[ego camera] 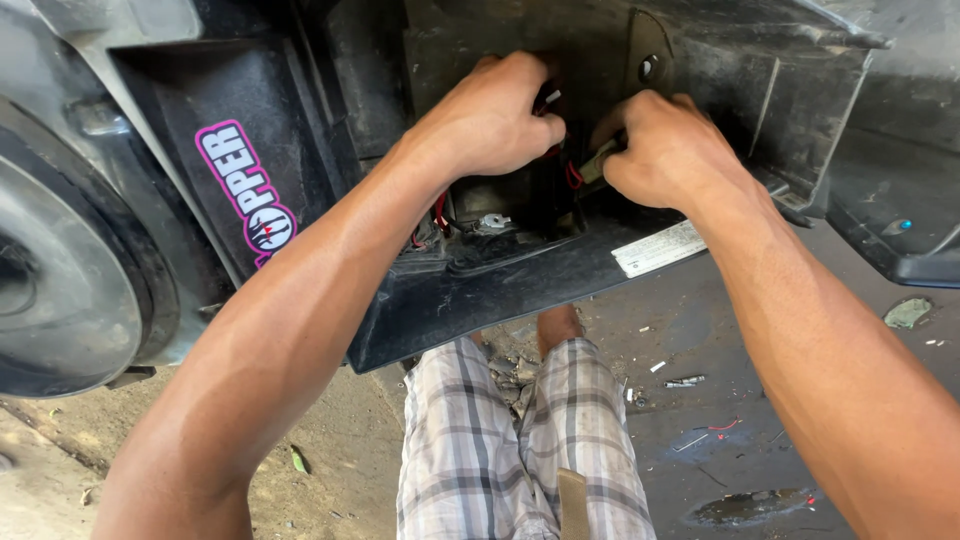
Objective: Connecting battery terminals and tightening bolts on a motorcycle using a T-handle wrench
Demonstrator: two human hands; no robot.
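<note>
Shorts, plaid, sit nearest, over a dusty floor; up past them both hands reach inside the black plastic panel. Left hand pinches red wires (partly hidden), right hand clamps a small greenish connector, deep in the cavity

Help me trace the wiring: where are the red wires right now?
In the head view, the red wires sit mid-frame inside the open black plastic compartment, between the left hand and the right hand, above the white label.
</note>
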